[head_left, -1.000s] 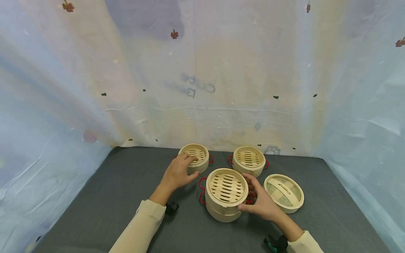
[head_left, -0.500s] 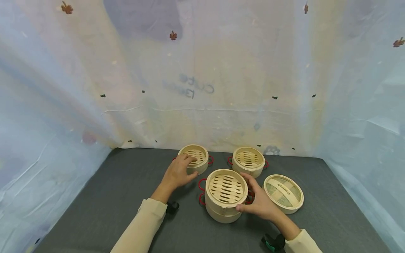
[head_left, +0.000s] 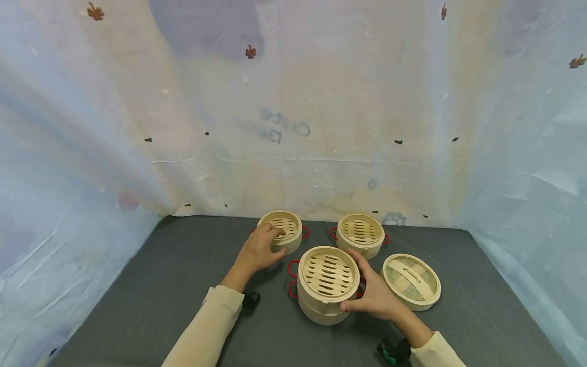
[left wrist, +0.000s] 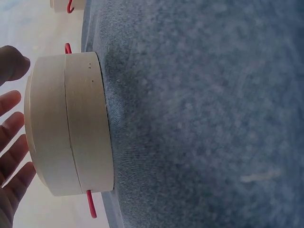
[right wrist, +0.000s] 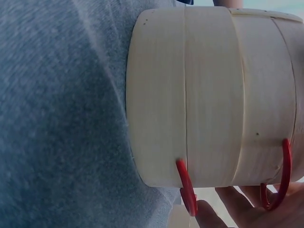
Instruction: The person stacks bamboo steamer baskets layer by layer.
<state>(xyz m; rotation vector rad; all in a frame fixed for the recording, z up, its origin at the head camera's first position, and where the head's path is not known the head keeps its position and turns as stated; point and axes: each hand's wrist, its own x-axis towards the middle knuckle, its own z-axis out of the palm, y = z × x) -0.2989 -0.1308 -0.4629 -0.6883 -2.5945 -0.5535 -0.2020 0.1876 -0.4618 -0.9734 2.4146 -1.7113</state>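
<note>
Two bamboo steamer tiers with red side handles form a stack (head_left: pixel 316 306) at front centre, its slatted floor showing from above. My right hand (head_left: pixel 377 296) holds the stack's right side, thumb at the front and fingers along the far side. In the right wrist view, fingers (right wrist: pixel 237 205) lie beside the red handles (right wrist: pixel 186 185). A single bamboo steamer (head_left: pixel 294 243) stands behind to the left. My left hand (head_left: pixel 258 251) reaches over its near left rim with fingers extended and thumb spread away. The left wrist view shows fingertips (left wrist: pixel 26 173) right at that steamer's (left wrist: pixel 71 123) rim.
Another slatted bamboo steamer (head_left: pixel 373 248) with red handles stands at the back right. To the right of the stack lies a steamer with a woven lid (head_left: pixel 426 293) on it. A pale printed curtain (head_left: pixel 293 173) hangs around the grey table (head_left: pixel 183 295).
My right hand has shifted slightly left, closer against the stack, covering more of its right handles. The left hand and the other steamers stay nearly in place.
</note>
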